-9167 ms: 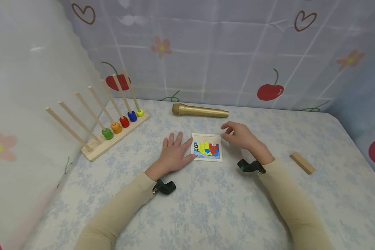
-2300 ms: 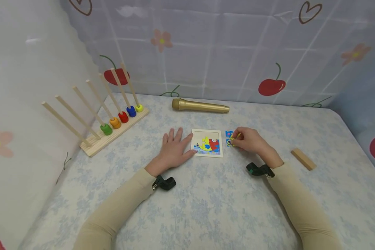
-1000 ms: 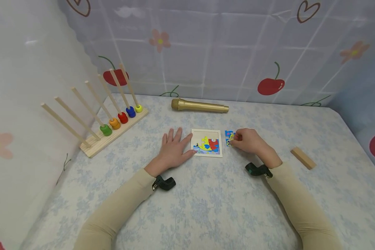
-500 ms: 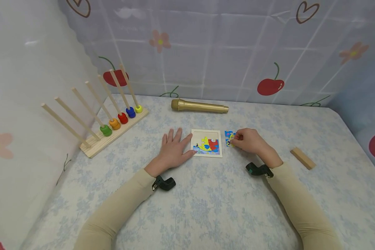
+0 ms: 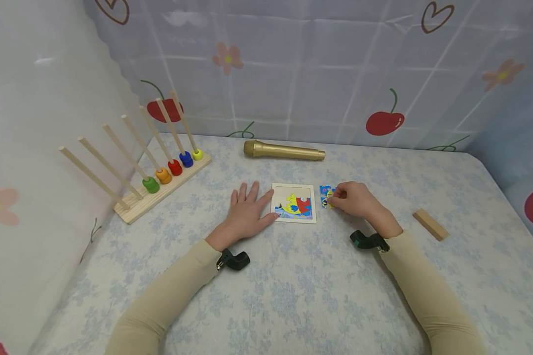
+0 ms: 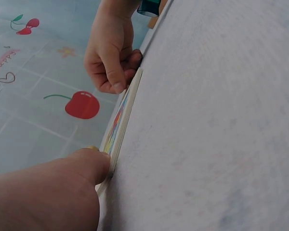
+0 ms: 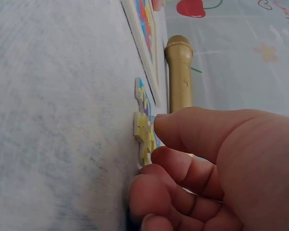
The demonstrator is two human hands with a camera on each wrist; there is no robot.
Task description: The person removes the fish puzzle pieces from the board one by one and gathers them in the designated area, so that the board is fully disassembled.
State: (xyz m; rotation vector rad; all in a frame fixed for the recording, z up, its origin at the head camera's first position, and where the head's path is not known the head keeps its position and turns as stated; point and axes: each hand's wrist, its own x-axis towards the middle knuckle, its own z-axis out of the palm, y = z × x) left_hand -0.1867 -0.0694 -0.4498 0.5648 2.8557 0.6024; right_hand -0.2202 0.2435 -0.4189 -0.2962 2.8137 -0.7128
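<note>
A small square puzzle tray (image 5: 294, 221) with a pale wooden rim holds several fish-picture pieces in its lower part; bare wood shows above them. My left hand (image 5: 244, 214) lies flat and spread on the cloth at the tray's left, its index finger and thumb at the rim. Right of the tray, several blue and yellow puzzle pieces (image 5: 323, 195) lie close together on the table. My right hand (image 5: 355, 199) bends over them, thumb and index fingertips at a yellow puzzle piece (image 7: 143, 126) and seeming to pinch it. Its fingers partly cover the group.
A gold toy microphone (image 5: 284, 151) lies behind the tray. A wooden stand with upright pegs (image 5: 135, 212) and coloured beads is at the left. At the right lies a plain wooden block (image 5: 431, 225). A printed curtain (image 5: 320, 74) hangs behind the table.
Since the oldest frame, the blue-and-yellow tail part has left the tray, and puzzle pieces show at its right, where my right hand has moved. During the last second both hands have stayed almost still.
</note>
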